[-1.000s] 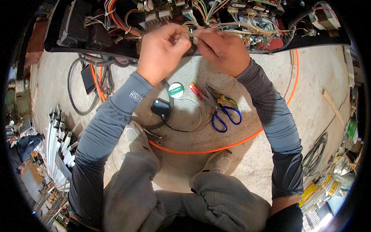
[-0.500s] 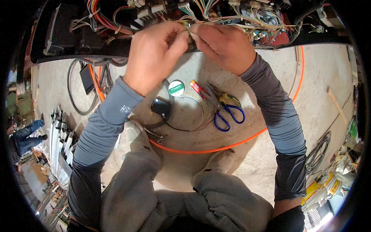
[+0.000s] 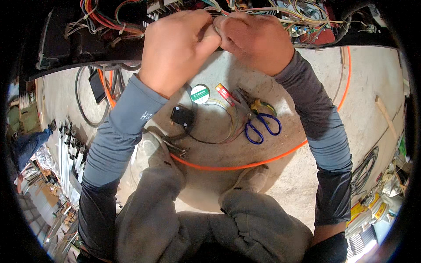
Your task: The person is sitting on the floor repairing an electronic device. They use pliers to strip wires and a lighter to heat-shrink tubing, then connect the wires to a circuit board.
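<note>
I see both hands raised to the near edge of a dark open panel [image 3: 66,48] crammed with coloured wiring. My left hand [image 3: 177,48] is curled tight, its fingers folded in toward the right one; my right hand [image 3: 256,41] is curled the same way, and the two meet knuckle to knuckle. Between the fingertips they pinch a thin pale wire [image 3: 218,16] that runs out of the wire bundle [image 3: 280,17] along the panel's edge. What lies inside either fist I cannot tell, since the fingers cover it.

Below the hands, on the concrete floor [image 3: 377,87], a small round roll with a green and white face [image 3: 200,94] lies just beside a short red and yellow stick-shaped tool [image 3: 224,93]. Right of these rest blue-handled scissors [image 3: 259,127], touching yellow-handled pliers [image 3: 254,106]. A small black box [image 3: 181,116] sits left of the roll, with a thin dark cord looping from it. An orange cable [image 3: 245,165] sweeps in a wide arc across the floor, passing in front of my grey-trousered knees [image 3: 153,206].
</note>
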Available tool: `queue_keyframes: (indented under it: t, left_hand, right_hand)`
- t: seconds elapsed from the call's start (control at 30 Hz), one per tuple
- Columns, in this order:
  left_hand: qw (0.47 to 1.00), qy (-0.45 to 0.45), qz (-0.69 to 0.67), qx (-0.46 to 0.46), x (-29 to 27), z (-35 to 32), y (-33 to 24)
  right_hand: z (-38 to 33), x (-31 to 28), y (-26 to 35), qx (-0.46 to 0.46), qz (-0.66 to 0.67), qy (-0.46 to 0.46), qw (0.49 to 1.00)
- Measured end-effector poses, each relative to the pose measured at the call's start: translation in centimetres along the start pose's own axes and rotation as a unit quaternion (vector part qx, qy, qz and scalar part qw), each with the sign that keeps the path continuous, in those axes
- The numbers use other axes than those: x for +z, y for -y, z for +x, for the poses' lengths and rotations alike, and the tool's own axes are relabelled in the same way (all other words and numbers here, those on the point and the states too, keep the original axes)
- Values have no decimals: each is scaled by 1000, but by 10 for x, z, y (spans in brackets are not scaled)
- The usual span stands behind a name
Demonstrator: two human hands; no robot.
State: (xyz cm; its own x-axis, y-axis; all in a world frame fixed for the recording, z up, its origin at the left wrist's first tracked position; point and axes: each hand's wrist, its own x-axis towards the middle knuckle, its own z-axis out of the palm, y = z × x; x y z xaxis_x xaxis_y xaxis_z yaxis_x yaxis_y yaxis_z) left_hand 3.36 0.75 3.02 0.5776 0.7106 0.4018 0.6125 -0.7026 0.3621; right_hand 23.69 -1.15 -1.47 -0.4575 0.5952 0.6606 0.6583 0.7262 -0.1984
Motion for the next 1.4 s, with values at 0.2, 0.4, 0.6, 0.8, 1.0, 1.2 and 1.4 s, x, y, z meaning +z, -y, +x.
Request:
queue_keyframes:
  t: [0.2, 0.4, 0.6, 0.8, 1.0, 1.2, 1.4]
  left_hand:
    - [997, 1, -44, -68, 6, -1, -3]
    - [966, 9, -189, -175, 13, -6, -5]
    - [932, 31, -290, -216, 15, -10, 5]
    - [893, 35, -358, -272, 19, -11, 9]
    - [880, 23, -382, -281, 12, -13, 3]
    - [945, 23, -259, -198, 1, -15, -6]
    - [957, 8, -222, -187, 0, -15, -9]
  right_hand:
    - [-3, 1, -6, 11, 24, 12, 1000]
    - [-5, -2, -7, 22, 42, 30, 998]
    - [-5, -1, -9, 27, 76, 19, 997]
    - [-5, -1, -6, 21, 83, 0, 996]
    - [-8, 1, -6, 57, 122, -21, 991]
    - [-9, -1, -3, 62, 109, -32, 992]
    - [-8, -4, 1, 61, 83, -22, 994]
